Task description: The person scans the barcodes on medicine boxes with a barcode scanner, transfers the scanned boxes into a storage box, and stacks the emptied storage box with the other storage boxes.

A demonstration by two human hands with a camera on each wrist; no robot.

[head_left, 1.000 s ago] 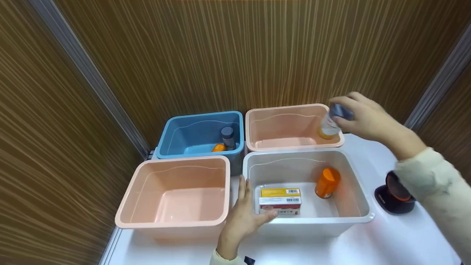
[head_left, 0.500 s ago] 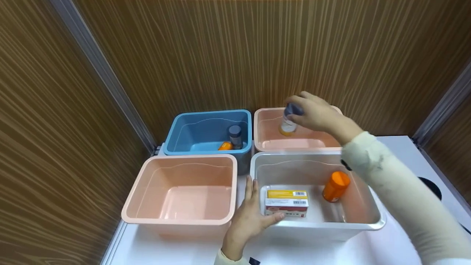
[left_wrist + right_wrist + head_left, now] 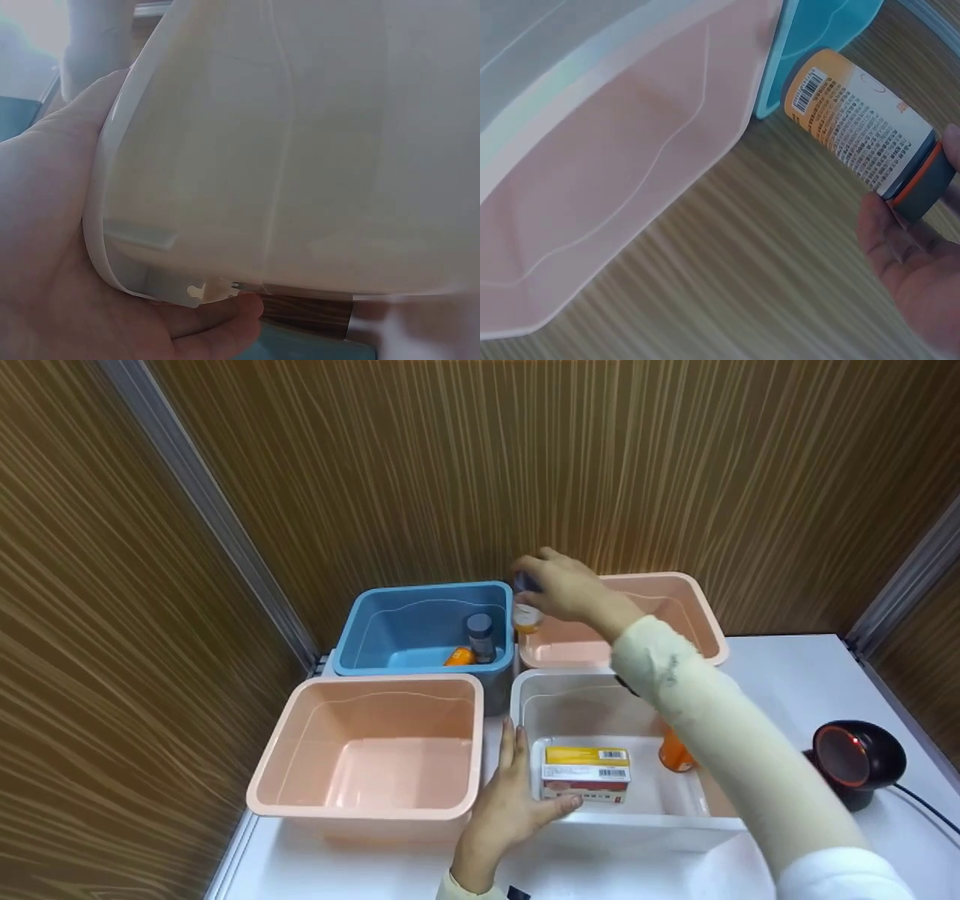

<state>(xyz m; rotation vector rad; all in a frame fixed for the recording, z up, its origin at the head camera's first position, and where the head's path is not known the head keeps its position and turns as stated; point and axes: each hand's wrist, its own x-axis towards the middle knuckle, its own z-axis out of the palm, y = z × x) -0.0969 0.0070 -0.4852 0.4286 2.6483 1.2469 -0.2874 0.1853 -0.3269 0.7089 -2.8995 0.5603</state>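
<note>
My right hand [image 3: 566, 589] pinches a pill bottle [image 3: 862, 124] by its dark cap. The bottle has a white and orange label with a barcode and hangs base down over the back right peach bin's left rim, close to the blue bin [image 3: 409, 670]. In the right wrist view the bottle's base overlaps the blue bin. At the left front corner of the white bin [image 3: 637, 820], my left hand [image 3: 499, 806] rests with straight fingers along the side and the thumb on the front rim. Two medicine boxes [image 3: 585, 772] and an orange bottle [image 3: 677, 751] are inside the white bin.
Another peach bin [image 3: 364, 813] stands front left, beside the white one. The back right peach bin [image 3: 701, 611] is partly covered by my right arm. Inside the blue bin are a dark-capped bottle [image 3: 481, 637] and an orange item [image 3: 460, 657]. A black scanner [image 3: 862, 757] stands at right.
My right hand has carried the pill bottle leftward across the back right peach bin, from its right end to its left rim. The left hand stays at the white bin; the view has shifted slightly.
</note>
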